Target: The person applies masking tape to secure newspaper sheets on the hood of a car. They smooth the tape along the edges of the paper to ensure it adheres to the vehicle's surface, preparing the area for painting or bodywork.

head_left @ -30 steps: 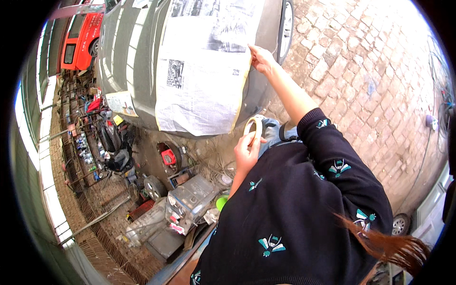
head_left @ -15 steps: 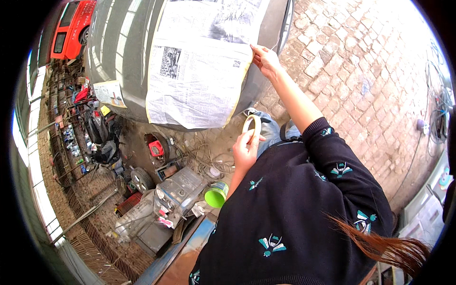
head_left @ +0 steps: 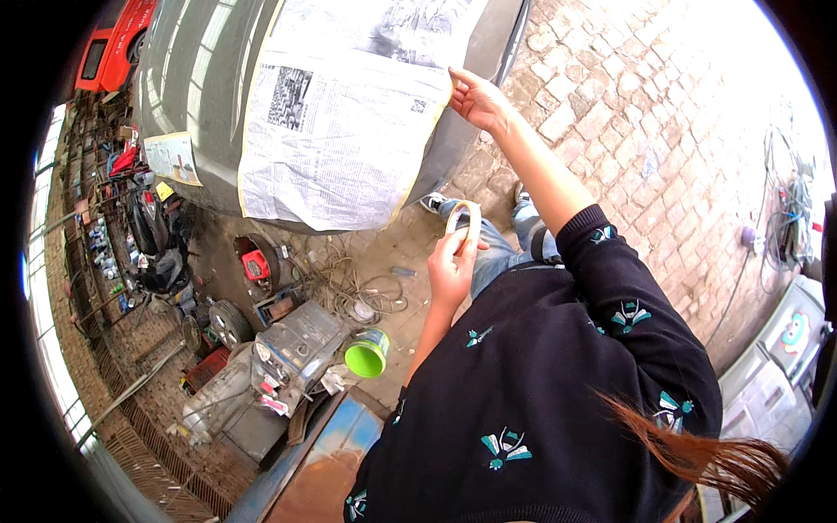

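Observation:
A sheet of newspaper [head_left: 336, 152] is spread over a dark grey car panel [head_left: 209, 105], with yellowish masking tape along its edges. My right hand [head_left: 481, 101] reaches out and pinches the taped right edge of the newspaper between thumb and fingers. Lower down, in front of my body, my left hand [head_left: 449, 268] is closed on a roll of masking tape [head_left: 475, 224], held upright and apart from the panel. A smaller taped piece of paper [head_left: 174, 159] sticks to the panel's left part.
Below the panel, a green bucket [head_left: 366, 353], tangled hose [head_left: 375, 296], a wheel [head_left: 229, 324] and a grey metal case [head_left: 301, 344] crowd the ground. Stone paving [head_left: 610, 166] runs along the right, with cables [head_left: 789, 222] at its far side. A red vehicle [head_left: 113, 52] stands far left.
The view has shifted, so panel and clutter sit farther left. My right hand still pinches the newspaper's edge, and my left hand still holds the tape roll, turned slightly.

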### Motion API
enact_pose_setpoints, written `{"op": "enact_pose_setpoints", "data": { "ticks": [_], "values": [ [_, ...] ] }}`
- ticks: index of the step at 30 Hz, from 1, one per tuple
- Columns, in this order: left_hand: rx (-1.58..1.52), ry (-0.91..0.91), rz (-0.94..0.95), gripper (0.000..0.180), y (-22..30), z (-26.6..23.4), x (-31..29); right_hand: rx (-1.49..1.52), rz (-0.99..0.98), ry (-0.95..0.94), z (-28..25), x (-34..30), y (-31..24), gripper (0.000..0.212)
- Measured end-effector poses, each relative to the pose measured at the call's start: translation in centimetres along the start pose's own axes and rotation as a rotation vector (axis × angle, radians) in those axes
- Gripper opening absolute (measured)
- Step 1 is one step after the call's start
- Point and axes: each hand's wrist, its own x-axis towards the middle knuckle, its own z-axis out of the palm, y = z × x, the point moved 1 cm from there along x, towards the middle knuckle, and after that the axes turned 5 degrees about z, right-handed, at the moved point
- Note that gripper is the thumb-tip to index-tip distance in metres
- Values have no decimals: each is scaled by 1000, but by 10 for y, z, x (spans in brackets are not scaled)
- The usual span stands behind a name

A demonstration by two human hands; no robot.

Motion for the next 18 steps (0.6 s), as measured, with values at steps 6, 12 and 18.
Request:
{"op": "enact_pose_setpoints", "data": {
  "ticks": [6, 12, 18],
  "values": [
    [-1, 0, 31, 12, -2, 0, 0, 175, 37, -41, 8, -11, 4, 20],
    [3, -5, 68, 12, -2, -5, 6, -79, 30, -16, -2, -26, 22, 15],
    [24, 26, 101, 14, 1, -11, 9, -93, 50, -47, 5, -31, 24, 18]
  ]
}}
